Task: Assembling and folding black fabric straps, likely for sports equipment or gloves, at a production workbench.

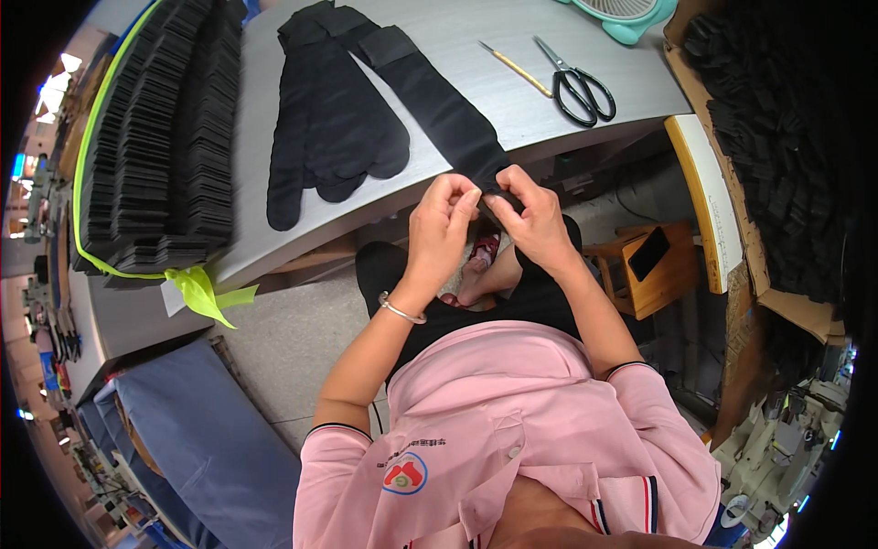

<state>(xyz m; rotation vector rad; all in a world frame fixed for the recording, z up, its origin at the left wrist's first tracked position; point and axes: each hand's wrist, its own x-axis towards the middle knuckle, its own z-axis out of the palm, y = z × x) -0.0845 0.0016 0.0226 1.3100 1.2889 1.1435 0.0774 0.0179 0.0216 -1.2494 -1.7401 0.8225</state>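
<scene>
A long black fabric strap (439, 105) runs from the far side of the table to its near edge. At the strap's near end, my left hand (441, 224) is closed in a pinch, thumb against forefinger. My right hand (538, 222) grips the same end between thumb and fingers, just beside the left. The fingertips hide the very tip of the strap. Left of it several more black fabric pieces with rounded ends (343, 123) lie overlapped on the grey table (430, 27).
Black-handled scissors (576, 91) and a thin pointed tool with a yellowish handle (519, 71) lie at the far right. A tall bundle of stacked black pieces (174, 128), tied with a yellow-green band, stands left. A box of black pieces (777, 137) is right; a phone (648, 253) rests on a wooden stool.
</scene>
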